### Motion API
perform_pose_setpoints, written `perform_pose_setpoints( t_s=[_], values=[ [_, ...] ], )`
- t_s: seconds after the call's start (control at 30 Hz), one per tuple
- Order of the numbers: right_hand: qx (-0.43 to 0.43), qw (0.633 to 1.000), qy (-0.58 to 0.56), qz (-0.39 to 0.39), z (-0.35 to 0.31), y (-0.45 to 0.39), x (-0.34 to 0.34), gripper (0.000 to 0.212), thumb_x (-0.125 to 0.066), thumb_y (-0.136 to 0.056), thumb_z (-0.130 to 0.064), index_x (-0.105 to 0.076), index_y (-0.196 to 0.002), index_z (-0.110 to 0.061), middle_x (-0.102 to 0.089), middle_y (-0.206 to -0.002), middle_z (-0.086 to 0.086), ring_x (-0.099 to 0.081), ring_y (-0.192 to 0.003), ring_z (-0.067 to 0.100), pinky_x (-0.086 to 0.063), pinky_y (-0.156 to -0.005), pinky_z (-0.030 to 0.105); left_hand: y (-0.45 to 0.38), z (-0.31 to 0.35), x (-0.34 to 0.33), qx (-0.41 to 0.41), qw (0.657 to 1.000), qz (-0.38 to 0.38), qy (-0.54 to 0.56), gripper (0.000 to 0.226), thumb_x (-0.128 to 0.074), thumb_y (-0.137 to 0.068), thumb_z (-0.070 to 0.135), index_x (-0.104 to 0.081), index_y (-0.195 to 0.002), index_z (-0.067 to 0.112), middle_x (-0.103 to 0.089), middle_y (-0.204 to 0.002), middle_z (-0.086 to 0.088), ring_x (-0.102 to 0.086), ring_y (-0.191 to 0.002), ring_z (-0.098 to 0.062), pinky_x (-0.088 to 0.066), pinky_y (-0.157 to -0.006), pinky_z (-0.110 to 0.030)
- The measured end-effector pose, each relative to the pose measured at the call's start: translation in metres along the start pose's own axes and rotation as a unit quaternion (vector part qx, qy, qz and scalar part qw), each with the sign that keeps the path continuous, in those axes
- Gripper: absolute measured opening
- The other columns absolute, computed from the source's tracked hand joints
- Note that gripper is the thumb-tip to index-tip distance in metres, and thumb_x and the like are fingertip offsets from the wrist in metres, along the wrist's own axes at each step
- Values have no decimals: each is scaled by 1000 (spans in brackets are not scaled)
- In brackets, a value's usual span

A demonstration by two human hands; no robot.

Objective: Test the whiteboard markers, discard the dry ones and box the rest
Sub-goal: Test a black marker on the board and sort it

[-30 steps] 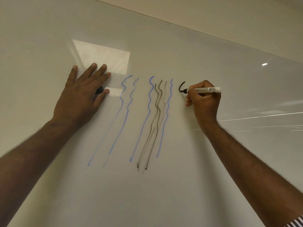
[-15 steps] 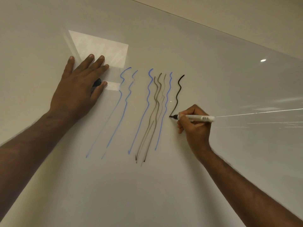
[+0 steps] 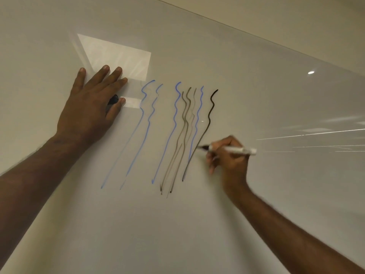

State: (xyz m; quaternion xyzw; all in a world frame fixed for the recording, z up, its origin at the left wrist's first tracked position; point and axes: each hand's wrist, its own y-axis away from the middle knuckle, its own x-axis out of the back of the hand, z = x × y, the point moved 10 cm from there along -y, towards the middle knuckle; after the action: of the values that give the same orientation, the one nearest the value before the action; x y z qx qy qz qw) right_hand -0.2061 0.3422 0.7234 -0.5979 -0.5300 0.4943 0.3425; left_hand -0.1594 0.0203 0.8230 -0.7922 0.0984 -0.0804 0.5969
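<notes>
My right hand (image 3: 229, 159) grips a white whiteboard marker (image 3: 233, 149) with its black tip against the whiteboard (image 3: 256, 91), beside a fresh dark black wavy line (image 3: 210, 115) that runs down to the lower left. Left of that line are several blue test lines (image 3: 146, 123) and faint grey-brown ones (image 3: 184, 123). My left hand (image 3: 90, 107) lies flat on the board with its fingers straight. A black marker cap (image 3: 113, 99) shows between its thumb and forefinger.
The whiteboard's top edge (image 3: 256, 37) runs diagonally across the upper right, with bare wall above it. Ceiling lights reflect on the board as a bright rectangle (image 3: 118, 54) above my left hand and streaks at the right.
My right hand drew the black line from the top down to the lower left, then came back up beside it. My left hand stayed flat on the board.
</notes>
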Motion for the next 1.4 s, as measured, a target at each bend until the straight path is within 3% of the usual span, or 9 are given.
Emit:
perform_pose_setpoints(
  t_s=[0.13,0.4,1.0,1.17,1.4],
  values=[
    [26,993,-32,114,-28,-73,25,16,-58,-91,7,-59,-80,-5,-65,-69,11,-64,-58,24,-51,-43,28,0,1,1,0,1000,1,1,53,-34,-104,37,-43,-151,15,-34,-162,-3,-27,-152,-25,-8,-126,-52],
    [46,985,-2,164,-37,-129,34,6,-61,-88,3,-60,-84,-2,-66,-69,13,-64,-59,26,-56,-50,34,2,0,2,0,1000,7,10,52,-35,-103,37,-45,-150,15,-35,-162,-1,-27,-152,-23,-10,-126,-52],
    [35,986,18,163,-32,-130,29,6,-62,-87,2,-60,-83,-2,-65,-67,18,-62,-55,28,-52,-47,32,4,-1,3,-1,1000,20,21,50,-40,-102,33,-47,-149,16,-37,-160,-1,-29,-151,-23,-11,-126,-52],
    [47,990,61,120,-32,-117,24,10,-62,-89,2,-60,-81,-3,-65,-64,14,-61,-56,30,-50,-47,35,5,0,2,-1,1000,16,17,51,-38,-103,34,-45,-150,16,-36,-161,-1,-28,-152,-23,-11,-126,-52],
    [42,988,49,144,-23,-96,36,7,-62,-90,4,-61,-84,-1,-65,-62,9,-61,-53,23,-52,-47,31,7,0,2,-2,1000,16,11,52,-37,-103,35,-46,-150,15,-36,-161,-2,-29,-152,-24,-11,-126,-52]
  ],
)
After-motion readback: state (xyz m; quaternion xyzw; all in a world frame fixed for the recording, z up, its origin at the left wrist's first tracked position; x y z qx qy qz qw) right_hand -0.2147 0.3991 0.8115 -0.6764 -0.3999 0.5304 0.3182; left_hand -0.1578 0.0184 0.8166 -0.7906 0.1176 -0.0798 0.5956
